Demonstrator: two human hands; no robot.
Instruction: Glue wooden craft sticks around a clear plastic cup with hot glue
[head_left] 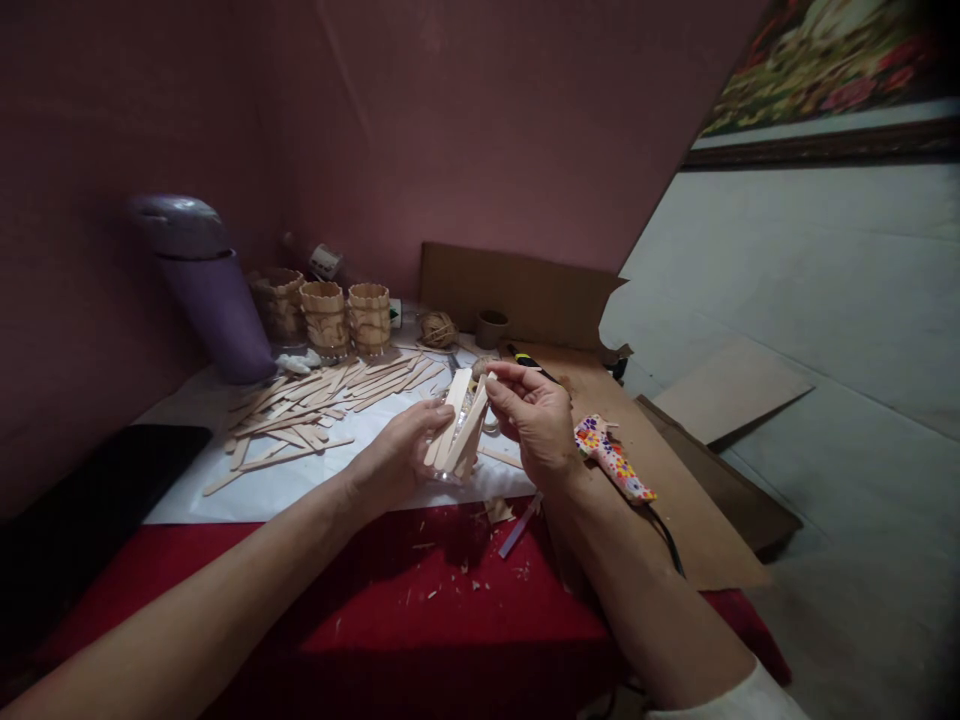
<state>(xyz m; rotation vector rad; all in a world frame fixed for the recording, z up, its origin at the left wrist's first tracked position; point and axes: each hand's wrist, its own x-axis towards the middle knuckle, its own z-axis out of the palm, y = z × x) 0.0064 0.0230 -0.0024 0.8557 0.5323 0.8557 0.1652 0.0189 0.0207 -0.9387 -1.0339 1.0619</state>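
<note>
My left hand (397, 452) is closed around a clear plastic cup (448, 478), tilted above the table's front part. A flat wooden craft stick (450, 418) lies against the cup's side. My right hand (534, 412) pinches the upper end of another craft stick (472, 428), which slants against the cup beside the first. Fingers hide part of the cup. Behind my left hand a loose pile of craft sticks (300, 405) covers white paper (184, 500). Right of my right hand lies a flower-patterned glue gun (616, 462), and a translucent glue stick (519, 530) rests below that hand.
Several stick-covered cups (369, 318) stand at the back left, near a purple bottle (217, 310). A twine ball (438, 330) and small dark pot (491, 328) sit before upright cardboard (517, 285). Flat cardboard (675, 510) lies right; wood scraps dot the red cloth (360, 600).
</note>
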